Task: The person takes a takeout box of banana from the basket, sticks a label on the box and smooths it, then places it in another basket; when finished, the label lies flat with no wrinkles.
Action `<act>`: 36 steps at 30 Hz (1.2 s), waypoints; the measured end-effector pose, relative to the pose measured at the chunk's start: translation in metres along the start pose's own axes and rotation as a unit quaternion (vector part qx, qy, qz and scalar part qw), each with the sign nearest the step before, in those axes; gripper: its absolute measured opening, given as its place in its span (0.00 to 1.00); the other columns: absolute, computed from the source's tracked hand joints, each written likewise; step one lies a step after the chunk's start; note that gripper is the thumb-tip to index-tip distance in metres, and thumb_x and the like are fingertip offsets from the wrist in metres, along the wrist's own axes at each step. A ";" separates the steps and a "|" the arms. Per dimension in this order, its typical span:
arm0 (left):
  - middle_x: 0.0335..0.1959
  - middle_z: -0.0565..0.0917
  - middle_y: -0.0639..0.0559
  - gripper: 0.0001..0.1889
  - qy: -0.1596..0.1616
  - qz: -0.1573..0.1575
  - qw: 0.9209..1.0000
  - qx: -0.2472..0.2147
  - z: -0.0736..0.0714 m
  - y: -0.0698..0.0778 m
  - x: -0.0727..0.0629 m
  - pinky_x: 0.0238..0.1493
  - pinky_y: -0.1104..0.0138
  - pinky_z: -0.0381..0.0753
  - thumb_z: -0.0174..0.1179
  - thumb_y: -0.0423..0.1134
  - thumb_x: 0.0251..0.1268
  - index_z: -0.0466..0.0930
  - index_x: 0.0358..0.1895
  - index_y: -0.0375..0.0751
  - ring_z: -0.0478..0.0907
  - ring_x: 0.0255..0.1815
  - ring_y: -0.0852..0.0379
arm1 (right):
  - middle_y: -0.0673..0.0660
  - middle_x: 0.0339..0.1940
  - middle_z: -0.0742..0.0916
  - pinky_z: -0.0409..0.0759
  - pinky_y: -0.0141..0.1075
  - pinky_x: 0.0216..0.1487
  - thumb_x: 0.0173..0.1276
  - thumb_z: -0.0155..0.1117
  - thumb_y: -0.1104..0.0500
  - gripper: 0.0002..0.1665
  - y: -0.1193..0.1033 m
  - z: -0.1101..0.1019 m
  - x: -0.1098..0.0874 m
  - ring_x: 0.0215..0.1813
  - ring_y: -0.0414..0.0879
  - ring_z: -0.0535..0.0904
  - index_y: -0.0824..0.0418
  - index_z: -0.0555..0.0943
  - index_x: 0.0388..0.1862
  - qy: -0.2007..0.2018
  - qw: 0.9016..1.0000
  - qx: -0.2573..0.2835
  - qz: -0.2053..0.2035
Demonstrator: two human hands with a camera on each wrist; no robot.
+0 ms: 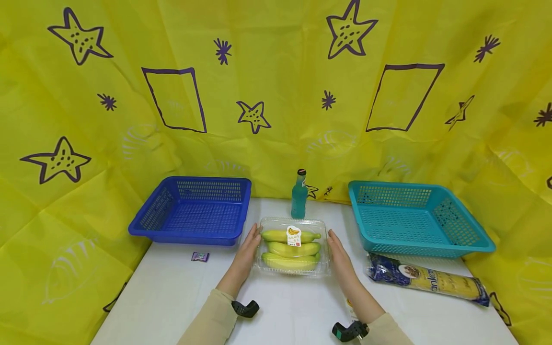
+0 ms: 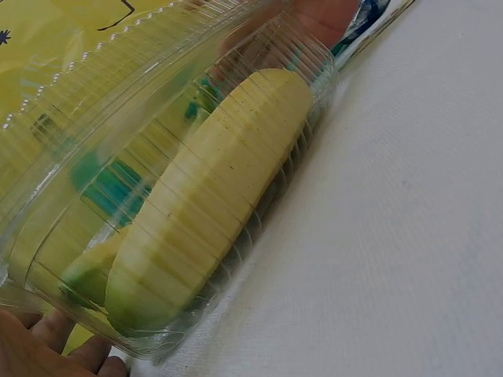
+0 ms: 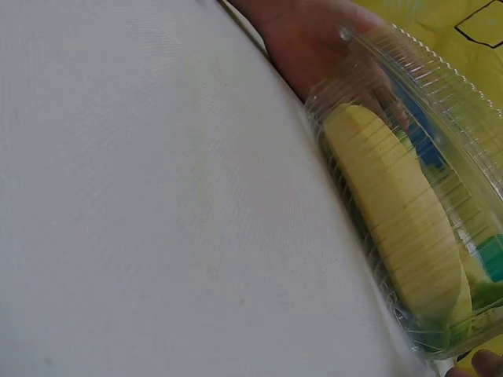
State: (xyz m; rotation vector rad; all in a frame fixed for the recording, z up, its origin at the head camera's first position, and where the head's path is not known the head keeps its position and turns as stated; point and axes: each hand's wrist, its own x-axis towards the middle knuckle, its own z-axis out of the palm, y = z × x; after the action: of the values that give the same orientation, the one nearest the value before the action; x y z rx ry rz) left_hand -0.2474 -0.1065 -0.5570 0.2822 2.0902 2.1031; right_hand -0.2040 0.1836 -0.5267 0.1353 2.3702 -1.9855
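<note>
A clear plastic clamshell box (image 1: 276, 224) with three yellow-green bananas (image 1: 294, 249) inside and a white banana label (image 1: 294, 236) on its lid is between both hands on the white table. My left hand (image 1: 247, 250) lies along its left side, fingers extended. Opposite it, my right hand (image 1: 339, 254) flanks the right side, its fingers straight too. The left wrist view has the left fingers (image 2: 59, 342) close against the box corner. In the right wrist view, only the right fingertips (image 3: 483, 365) show, beside the lower corner.
Behind the box stands a teal bottle (image 1: 299, 196). A blue basket (image 1: 189, 238) is at the left, with a small purple packet (image 1: 200, 257) before it. At the right, a long yellow-and-blue pasta pack (image 1: 431, 279) lies before a turquoise basket (image 1: 414, 247). Yellow cloth (image 1: 280, 158) hangs behind.
</note>
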 end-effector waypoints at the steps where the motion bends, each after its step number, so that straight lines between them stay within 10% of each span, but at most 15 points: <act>1: 0.81 0.52 0.51 0.38 -0.001 0.000 1.000 -0.001 0.000 0.000 0.000 0.81 0.47 0.34 0.43 0.59 0.77 0.40 0.81 0.51 0.35 0.83 0.48 | 0.59 0.83 0.50 0.40 0.53 0.82 0.81 0.35 0.37 0.41 0.000 0.001 0.001 0.83 0.57 0.39 0.58 0.46 0.82 -0.001 1.000 -0.001 0.000; 36: 0.82 0.48 0.53 0.42 0.015 -0.034 0.999 -0.008 0.005 0.006 -0.003 0.80 0.45 0.31 0.45 0.65 0.72 0.42 0.81 0.53 0.32 0.83 0.48 | 0.53 0.84 0.49 0.38 0.55 0.82 0.79 0.39 0.37 0.42 -0.001 0.007 0.000 0.84 0.54 0.37 0.53 0.44 0.83 -0.010 1.000 0.005 0.017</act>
State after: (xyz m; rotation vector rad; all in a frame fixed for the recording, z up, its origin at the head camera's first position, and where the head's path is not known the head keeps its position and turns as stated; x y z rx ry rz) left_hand -0.2430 -0.1023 -0.5508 0.1762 2.0676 2.0952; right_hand -0.2040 0.1768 -0.5273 0.1545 2.3284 -1.9748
